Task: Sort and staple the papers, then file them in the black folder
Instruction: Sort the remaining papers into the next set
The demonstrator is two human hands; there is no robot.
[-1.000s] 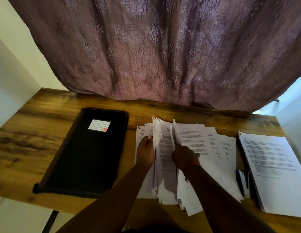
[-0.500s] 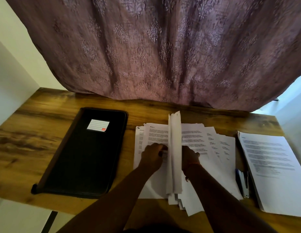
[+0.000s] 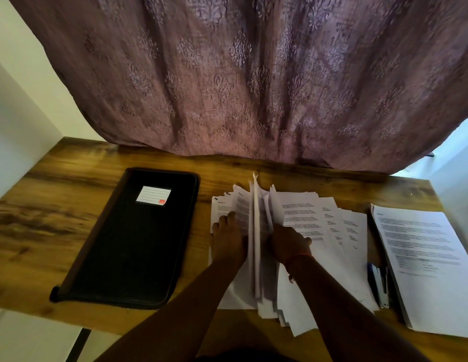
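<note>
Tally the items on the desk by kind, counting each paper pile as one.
Black folder: 1
Paper piles: 2, the loose fanned pile under the left hand and right hand, and the neat stack at right
Stapler: 1
Total: 4 on the wooden desk

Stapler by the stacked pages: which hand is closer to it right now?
Right. The right hand is in the loose papers, which lie between it and the stapler. The left hand lies farther off, on the far side of the upturned sheets.
</note>
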